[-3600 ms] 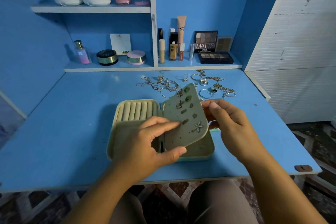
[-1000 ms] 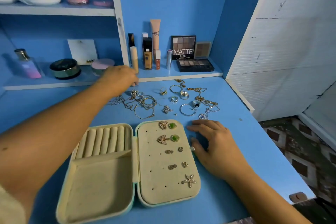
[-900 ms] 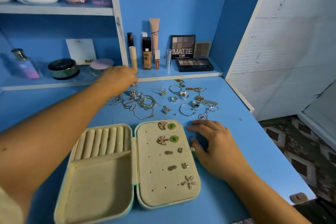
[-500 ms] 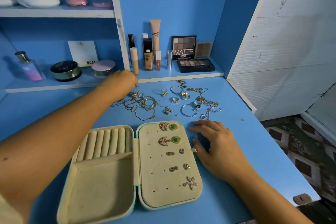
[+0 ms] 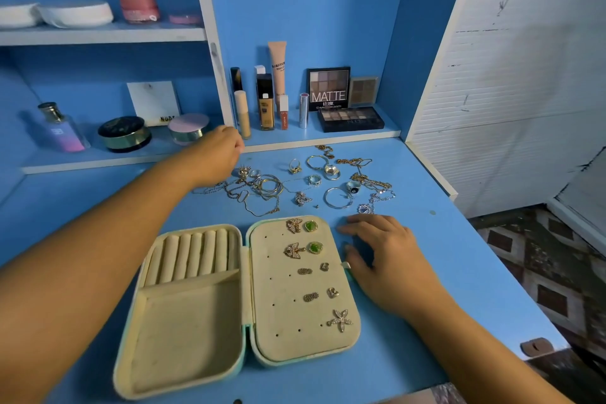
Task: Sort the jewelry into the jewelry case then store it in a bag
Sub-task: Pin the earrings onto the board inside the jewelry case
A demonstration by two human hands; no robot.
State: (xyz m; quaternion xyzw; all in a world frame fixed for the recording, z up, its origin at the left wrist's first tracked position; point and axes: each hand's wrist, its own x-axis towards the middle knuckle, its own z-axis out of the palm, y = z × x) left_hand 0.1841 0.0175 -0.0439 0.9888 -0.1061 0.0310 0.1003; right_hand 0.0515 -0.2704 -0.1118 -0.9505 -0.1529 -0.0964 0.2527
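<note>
Left hand (image 5: 218, 154): extended forward, knuckles up, fingers curled down onto left end of loose pile of gold and silver rings, chains and bangles (image 5: 296, 182). Fingertips hidden; grip cannot be determined.
Right hand (image 5: 385, 259): fingers relaxed, slightly spread, resting on blue desk top (image 5: 442, 256); holds nothing.
Open rectangular mint-green jewelry case with cream velvet lining (image 5: 187, 331): just left of right fingers, thumb at side tab. Panel nearest thumb carries stud earrings (image 5: 293, 250). Loose pile lies just beyond right fingertips.

"MATTE" marks the eyeshadow palette (image 5: 328, 88), "NUDE" the white card (image 5: 153, 103).
</note>
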